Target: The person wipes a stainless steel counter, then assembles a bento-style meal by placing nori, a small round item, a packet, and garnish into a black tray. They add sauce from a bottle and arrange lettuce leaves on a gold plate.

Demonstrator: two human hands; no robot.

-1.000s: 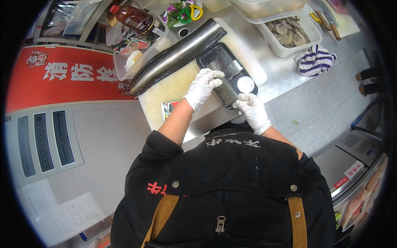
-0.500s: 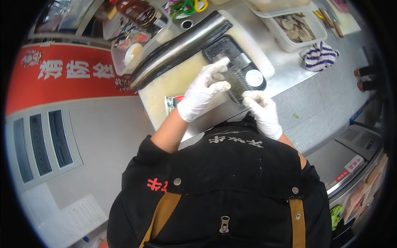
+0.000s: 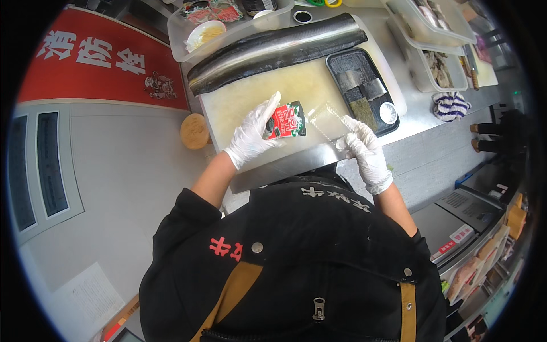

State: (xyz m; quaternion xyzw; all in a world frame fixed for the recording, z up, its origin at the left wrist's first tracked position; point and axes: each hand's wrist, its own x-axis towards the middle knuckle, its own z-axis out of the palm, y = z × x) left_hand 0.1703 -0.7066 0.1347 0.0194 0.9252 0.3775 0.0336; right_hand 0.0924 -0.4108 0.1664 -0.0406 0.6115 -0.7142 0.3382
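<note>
My left hand (image 3: 250,134), in a white glove, grips the left end of a small red, green and black seaweed packet (image 3: 286,121) over the board. With the fingertips of my gloved right hand (image 3: 367,154) I pinch a clear plastic tray (image 3: 329,121), just right of the packet. Beyond it a black tray (image 3: 337,58) rests on the board's right part. Inside lie a greenish seaweed sheet (image 3: 363,111), dark shiny rectangular pieces (image 3: 373,89) and a white round item (image 3: 388,113). A long dark fish (image 3: 273,51) with a silvery stripe stretches along the far side of the cutting board (image 3: 245,102).
At the far left, a clear bin (image 3: 178,43) holds a bowl and several packets. Stacked clear containers (image 3: 419,80) stand at the right, near a striped cloth (image 3: 450,106) and a knife (image 3: 472,71). The metal table's edge (image 3: 285,168) runs close to my body.
My left hand has drawn back from the black tray and taken hold of the packet. The clear tray has come off the black tray in my right hand. The view has shifted.
</note>
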